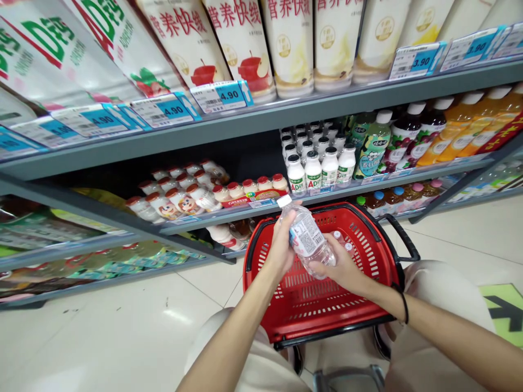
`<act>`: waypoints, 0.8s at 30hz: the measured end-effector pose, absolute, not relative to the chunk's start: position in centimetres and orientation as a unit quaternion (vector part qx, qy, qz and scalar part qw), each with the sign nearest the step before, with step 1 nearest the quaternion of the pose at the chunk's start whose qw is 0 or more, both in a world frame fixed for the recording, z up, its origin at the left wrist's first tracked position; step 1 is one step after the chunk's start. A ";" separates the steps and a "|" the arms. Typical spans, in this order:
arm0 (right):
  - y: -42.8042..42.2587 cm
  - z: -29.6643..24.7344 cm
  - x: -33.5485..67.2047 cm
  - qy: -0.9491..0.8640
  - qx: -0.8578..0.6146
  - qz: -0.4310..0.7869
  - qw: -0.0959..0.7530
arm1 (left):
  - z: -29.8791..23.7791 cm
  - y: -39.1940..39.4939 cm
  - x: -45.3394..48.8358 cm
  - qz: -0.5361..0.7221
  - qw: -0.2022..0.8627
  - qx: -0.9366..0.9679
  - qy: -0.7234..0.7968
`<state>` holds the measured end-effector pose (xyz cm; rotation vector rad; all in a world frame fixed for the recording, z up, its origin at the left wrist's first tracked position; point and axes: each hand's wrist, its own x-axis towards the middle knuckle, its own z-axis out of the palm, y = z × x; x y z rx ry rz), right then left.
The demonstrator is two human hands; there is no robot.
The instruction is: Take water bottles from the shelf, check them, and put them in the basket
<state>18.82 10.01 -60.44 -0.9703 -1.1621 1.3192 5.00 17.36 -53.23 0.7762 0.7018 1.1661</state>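
A clear plastic bottle [307,235] with a white cap and a printed label is held tilted above the red shopping basket [281,321]. My left hand [281,239] is closed around its upper part, near the cap. Around the lower end, my right hand [341,267] grips the same bottle, thumb across the front. Inside the basket, partly hidden behind my right hand, lie other clear bottles [348,247] of which only small parts show. The basket's black handle [402,239] is folded out to the right.
Ahead stands a grey shelf [261,117] with price tags. Its upper level bears large white bottles [249,49]. Below are small white bottles [313,171], red-capped bottles [175,201] and juice bottles [445,141]. A green floor sign [504,310] with an arrow lies at right.
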 end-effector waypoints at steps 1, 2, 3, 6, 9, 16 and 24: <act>10.1 -60.3 19.0 -0.483 -0.405 0.557 0.541 | -53.1 17.4 5.0 0.527 0.711 0.344 0.314; 10.1 -60.0 19.1 -0.476 -0.403 0.561 0.544 | -53.0 17.5 5.0 0.527 0.715 0.338 0.311; 10.2 -59.8 19.3 -0.467 -0.399 0.573 0.543 | -52.9 17.6 5.0 0.525 0.721 0.332 0.308; 10.1 -59.1 19.6 -0.425 -0.359 0.639 0.532 | -52.5 17.7 4.8 0.509 0.730 0.335 0.308; 10.0 -58.7 19.6 -0.383 -0.316 0.685 0.533 | -52.2 17.6 4.3 0.507 0.718 0.366 0.305; 10.4 -58.2 20.1 -0.311 -0.258 0.766 0.500 | -52.4 17.5 3.8 0.510 0.700 0.413 0.282; 10.2 -58.2 19.8 -0.320 -0.278 0.736 0.527 | -52.5 18.1 4.0 0.529 0.672 0.419 0.304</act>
